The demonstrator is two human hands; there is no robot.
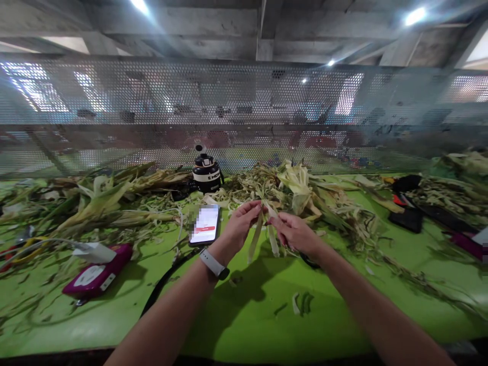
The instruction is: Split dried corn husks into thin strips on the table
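Both my hands are raised over a bright green table [247,325]. My left hand [241,223], with a white watch on its wrist, pinches the top of a pale corn husk strip [256,236] that hangs down. My right hand [295,231] pinches a second husk strip [273,240] right beside it. The two hands nearly touch at the fingertips. Behind them lies a heap of corn husks [301,195].
A phone [205,225] with a lit screen lies left of my hands. A black and white bottle [206,174] stands behind it. A magenta device [97,272] with a white charger lies at the left. Dark items [409,218] lie at the right. A perforated metal screen [244,112] closes the back.
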